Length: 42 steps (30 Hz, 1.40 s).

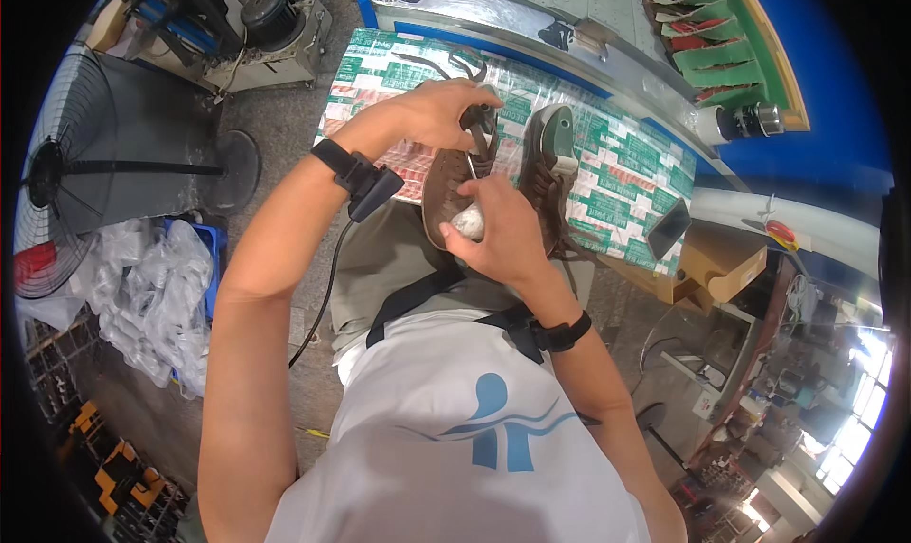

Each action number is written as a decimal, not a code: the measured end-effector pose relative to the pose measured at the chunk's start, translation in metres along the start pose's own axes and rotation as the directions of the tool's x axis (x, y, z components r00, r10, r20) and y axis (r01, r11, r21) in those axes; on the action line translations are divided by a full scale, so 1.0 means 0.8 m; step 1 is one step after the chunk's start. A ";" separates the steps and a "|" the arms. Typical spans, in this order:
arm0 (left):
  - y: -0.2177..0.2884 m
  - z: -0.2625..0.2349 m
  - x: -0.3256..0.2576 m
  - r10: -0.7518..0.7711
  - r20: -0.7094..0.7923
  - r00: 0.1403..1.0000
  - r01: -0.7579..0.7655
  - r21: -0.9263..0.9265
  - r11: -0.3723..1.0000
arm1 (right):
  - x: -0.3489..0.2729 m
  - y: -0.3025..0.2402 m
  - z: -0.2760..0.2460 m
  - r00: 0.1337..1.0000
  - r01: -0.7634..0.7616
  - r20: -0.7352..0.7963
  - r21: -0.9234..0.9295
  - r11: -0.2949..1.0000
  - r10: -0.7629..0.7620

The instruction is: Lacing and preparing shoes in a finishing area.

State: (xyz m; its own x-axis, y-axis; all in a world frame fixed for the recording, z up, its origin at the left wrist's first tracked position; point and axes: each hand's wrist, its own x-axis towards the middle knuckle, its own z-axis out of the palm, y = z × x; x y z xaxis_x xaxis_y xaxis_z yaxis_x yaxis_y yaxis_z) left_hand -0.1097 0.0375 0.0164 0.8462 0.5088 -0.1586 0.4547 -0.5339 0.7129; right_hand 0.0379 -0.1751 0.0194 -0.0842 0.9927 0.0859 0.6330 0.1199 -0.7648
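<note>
A brown lace-up shoe lies on the table with its toe toward me. My left hand is closed at its far end, fingers bent around the collar and tongue area; the fingertips are partly hidden. Over the shoe's front, my right hand grips a tool with a rounded whitish handle. A thin metal shaft runs from the fingers toward the shoe's upper, and its tip is hard to make out. Just right of it rests a second brown shoe, its pale insole showing and its laces threaded.
Green-and-white printed tape covers the table. A dark phone-like slab lies at its right edge, above a cardboard box. Beyond stands a metal-edged machine bed. A fan and plastic bags are on the left.
</note>
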 end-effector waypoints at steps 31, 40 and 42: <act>0.012 0.009 0.002 -0.060 -0.040 0.997 0.068 0.209 0.976 | -0.031 -0.002 -0.007 0.996 -0.051 -0.073 -0.018 0.999 0.050; 0.000 0.023 -0.006 0.015 -0.135 0.991 0.001 0.120 0.993 | -0.060 0.009 -0.043 0.999 -0.007 0.031 -0.219 0.976 0.014; -0.002 0.026 -0.002 0.007 -0.165 0.986 0.017 0.139 0.990 | -0.084 -0.002 -0.058 0.995 -0.032 0.081 -0.216 0.976 0.051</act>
State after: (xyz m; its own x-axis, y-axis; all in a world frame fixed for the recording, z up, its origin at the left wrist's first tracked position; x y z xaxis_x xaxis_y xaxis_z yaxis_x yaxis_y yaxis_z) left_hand -0.1059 0.0233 0.0013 0.7918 0.6095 -0.0392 0.5028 -0.6141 0.6083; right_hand 0.0780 -0.2418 0.0444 -0.1139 0.9935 -0.0050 0.7870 0.0871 -0.6108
